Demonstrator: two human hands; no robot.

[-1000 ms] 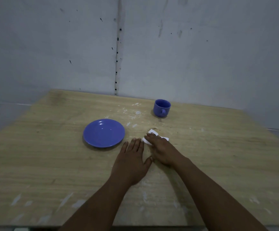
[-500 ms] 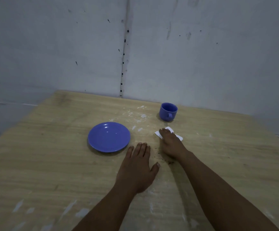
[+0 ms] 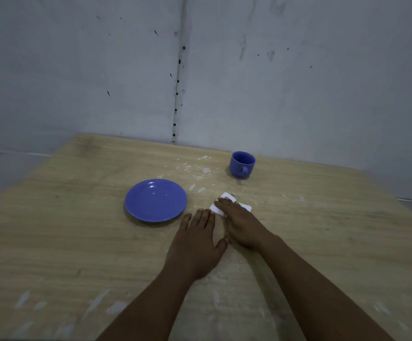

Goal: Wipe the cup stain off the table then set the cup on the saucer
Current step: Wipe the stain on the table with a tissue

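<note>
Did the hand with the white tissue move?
Yes. The right hand slid the tissue back toward the person, away from the cup, compared with half a second ago.

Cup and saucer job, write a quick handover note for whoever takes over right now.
Right hand: flat, pressing the white tissue on the table, mid-wipe.
Left hand: open, palm down on the table, holding nothing.
Cup: upright near the far edge, handle facing the camera, untouched.
Saucer: empty, left of the hands.
Done: wiping begun.
Left: finish wiping, then set cup on saucer.
</note>
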